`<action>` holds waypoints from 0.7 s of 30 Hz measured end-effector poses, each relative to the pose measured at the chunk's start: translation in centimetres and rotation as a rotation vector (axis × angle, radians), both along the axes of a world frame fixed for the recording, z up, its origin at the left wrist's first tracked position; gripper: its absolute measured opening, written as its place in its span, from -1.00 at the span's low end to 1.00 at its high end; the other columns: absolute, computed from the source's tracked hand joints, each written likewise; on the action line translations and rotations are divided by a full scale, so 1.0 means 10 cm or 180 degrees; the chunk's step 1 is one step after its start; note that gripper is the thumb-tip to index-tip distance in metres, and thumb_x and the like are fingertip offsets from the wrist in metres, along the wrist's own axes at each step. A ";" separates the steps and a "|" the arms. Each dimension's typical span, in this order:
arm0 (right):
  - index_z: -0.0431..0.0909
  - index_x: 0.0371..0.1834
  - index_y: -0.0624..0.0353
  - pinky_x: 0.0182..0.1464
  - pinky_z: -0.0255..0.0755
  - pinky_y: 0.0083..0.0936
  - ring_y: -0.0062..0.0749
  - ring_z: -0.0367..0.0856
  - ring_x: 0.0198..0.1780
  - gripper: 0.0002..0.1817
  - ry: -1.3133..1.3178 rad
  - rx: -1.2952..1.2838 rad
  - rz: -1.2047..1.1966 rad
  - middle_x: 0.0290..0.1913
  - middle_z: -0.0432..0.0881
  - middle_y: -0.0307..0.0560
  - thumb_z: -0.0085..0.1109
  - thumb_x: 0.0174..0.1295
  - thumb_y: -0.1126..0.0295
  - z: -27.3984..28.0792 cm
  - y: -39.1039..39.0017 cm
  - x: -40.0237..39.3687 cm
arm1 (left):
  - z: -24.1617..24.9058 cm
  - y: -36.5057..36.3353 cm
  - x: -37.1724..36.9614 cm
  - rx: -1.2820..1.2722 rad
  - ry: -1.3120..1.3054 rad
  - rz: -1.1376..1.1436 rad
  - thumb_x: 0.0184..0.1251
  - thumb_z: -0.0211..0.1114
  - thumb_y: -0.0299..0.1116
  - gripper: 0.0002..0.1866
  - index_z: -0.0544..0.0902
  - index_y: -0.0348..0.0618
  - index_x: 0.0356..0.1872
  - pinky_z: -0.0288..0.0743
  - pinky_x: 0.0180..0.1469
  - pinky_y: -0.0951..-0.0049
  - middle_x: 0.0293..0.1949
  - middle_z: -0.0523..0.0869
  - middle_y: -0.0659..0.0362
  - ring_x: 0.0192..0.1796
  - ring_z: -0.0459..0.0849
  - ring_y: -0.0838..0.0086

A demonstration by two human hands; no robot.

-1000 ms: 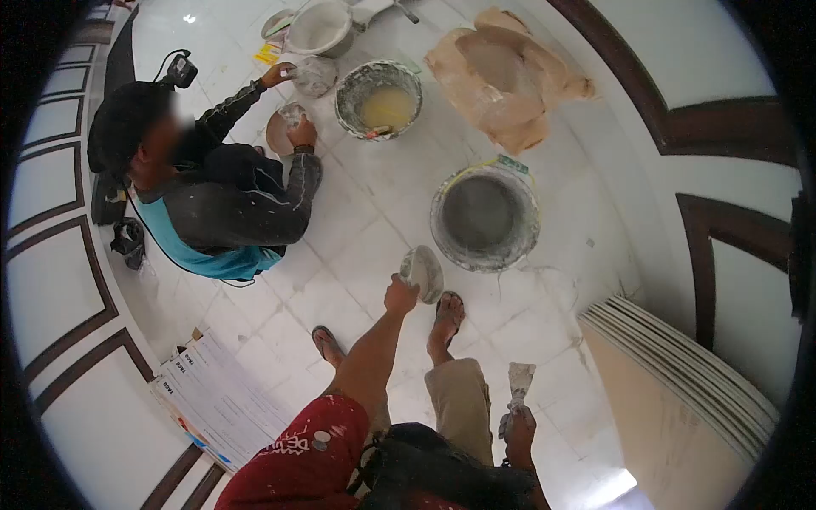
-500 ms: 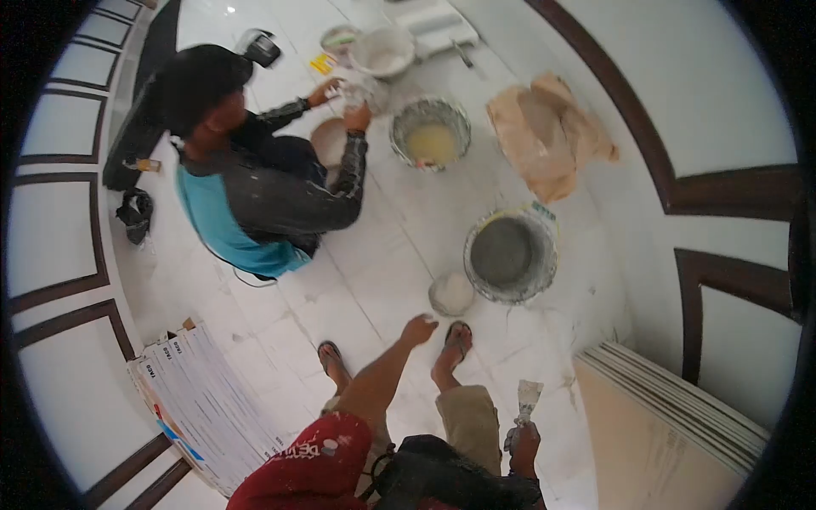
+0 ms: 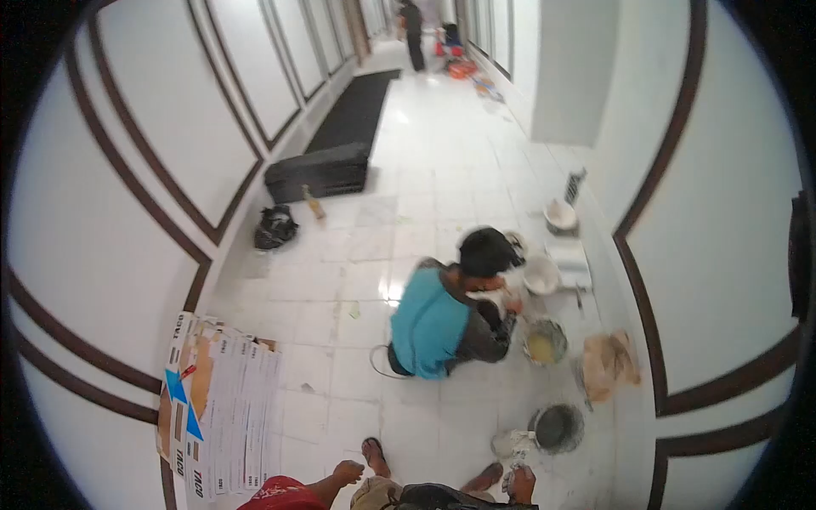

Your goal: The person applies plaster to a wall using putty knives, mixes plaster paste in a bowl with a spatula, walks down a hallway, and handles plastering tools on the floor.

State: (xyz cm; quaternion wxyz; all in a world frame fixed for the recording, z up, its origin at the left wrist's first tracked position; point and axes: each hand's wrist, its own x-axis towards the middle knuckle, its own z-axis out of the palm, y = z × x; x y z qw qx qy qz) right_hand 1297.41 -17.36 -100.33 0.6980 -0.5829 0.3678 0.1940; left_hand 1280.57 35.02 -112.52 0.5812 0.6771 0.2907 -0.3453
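My right hand, at the lower right, is closed around the handle of a plaster-smeared putty knife, its blade pointing away from me. Just beyond the blade a small bowl of white material stands against a dark grey-lined bucket. Over the floor near my left foot, my left hand has its fingers curled, and nothing shows in them. In front of me a person in a blue and grey shirt crouches beside a bucket of yellowish liquid.
Printed boards are stacked at the left wall. A brown paper bag lies by the right wall, with a white tub farther off. A black bag and a long black bundle sit on the left. Another person stands down the corridor.
My view has tilted up and swung left, showing the length of the corridor. The crouching person now appears farther right, hands lower. My right hand keeps hold of the putty knife.
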 end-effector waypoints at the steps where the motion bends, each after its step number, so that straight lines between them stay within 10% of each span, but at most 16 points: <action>1: 0.58 -0.18 0.18 -0.53 0.49 -0.30 -0.32 0.56 -0.58 -0.76 -0.0182 -0.0375 0.0234 -0.55 0.57 -0.03 0.16 0.24 0.25 -0.02 0.23 0.09 | 0.04 0.36 -0.14 -0.0084 -0.0856 -0.0543 0.28 0.30 -0.23 -0.71 0.62 -0.15 -0.06 0.64 -0.18 0.26 -0.24 0.73 0.10 -0.20 0.72 0.27; 4: 0.61 -0.20 0.22 -0.40 0.53 -0.22 -0.25 0.61 -0.47 -0.73 -0.0616 -0.1242 0.0827 -0.49 0.60 -0.01 0.15 0.24 0.23 -0.48 0.78 0.30 | 1.00 0.77 -0.02 -0.0141 0.0743 0.1750 0.39 0.20 -0.24 -0.72 0.57 -0.17 -0.02 0.63 -0.18 0.26 -0.14 0.70 0.11 -0.17 0.70 0.38; 11: 0.59 -0.04 0.27 -0.24 0.55 -0.33 -0.31 0.67 -0.30 -0.71 -0.1578 -0.0092 0.2088 -0.34 0.70 -0.07 0.21 0.28 0.31 0.13 3.07 0.89 | 1.22 2.46 -0.26 0.0261 0.0129 0.2736 0.40 0.17 -0.22 -0.77 0.55 -0.17 -0.12 0.63 -0.23 0.26 -0.16 0.69 0.09 -0.23 0.70 0.31; 13: 0.59 -0.04 0.29 -0.21 0.54 -0.33 -0.33 0.67 -0.28 -0.69 -0.1493 0.1132 0.2214 -0.33 0.71 -0.07 0.21 0.29 0.28 0.51 3.62 1.05 | 1.34 2.82 -0.28 0.0434 -0.0046 0.2887 0.38 0.17 -0.22 -0.78 0.54 -0.16 -0.17 0.61 -0.28 0.27 -0.22 0.68 0.10 -0.28 0.68 0.34; 15: 0.59 -0.08 0.28 -0.22 0.53 -0.29 -0.28 0.67 -0.29 -0.67 -0.1646 0.0809 0.2625 -0.35 0.70 -0.02 0.17 0.31 0.21 0.81 4.06 1.25 | 1.44 3.08 -0.34 0.0270 -0.0409 0.3022 0.36 0.18 -0.21 -0.78 0.55 -0.15 -0.18 0.57 -0.33 0.30 -0.29 0.67 0.11 -0.34 0.65 0.38; 17: 0.59 -0.09 0.26 -0.22 0.52 -0.22 -0.19 0.67 -0.30 -0.64 -0.2343 -0.1348 0.3258 -0.37 0.69 0.05 0.13 0.33 0.14 0.82 4.43 1.39 | 1.41 3.25 -0.38 0.0473 -0.0391 0.3335 0.35 0.19 -0.20 -0.78 0.55 -0.14 -0.19 0.57 -0.33 0.30 -0.28 0.67 0.11 -0.35 0.64 0.39; 21: 0.65 -0.25 0.13 -0.20 0.50 -0.13 -0.05 0.65 -0.29 -0.70 -0.2610 -0.1672 0.3425 -0.32 0.67 0.00 0.11 0.31 0.12 0.95 4.97 1.75 | 1.32 3.26 -0.67 0.1021 -0.0868 0.1917 0.32 0.24 -0.17 -0.71 0.56 -0.18 -0.13 0.59 -0.24 0.26 -0.19 0.68 0.09 -0.26 0.69 0.34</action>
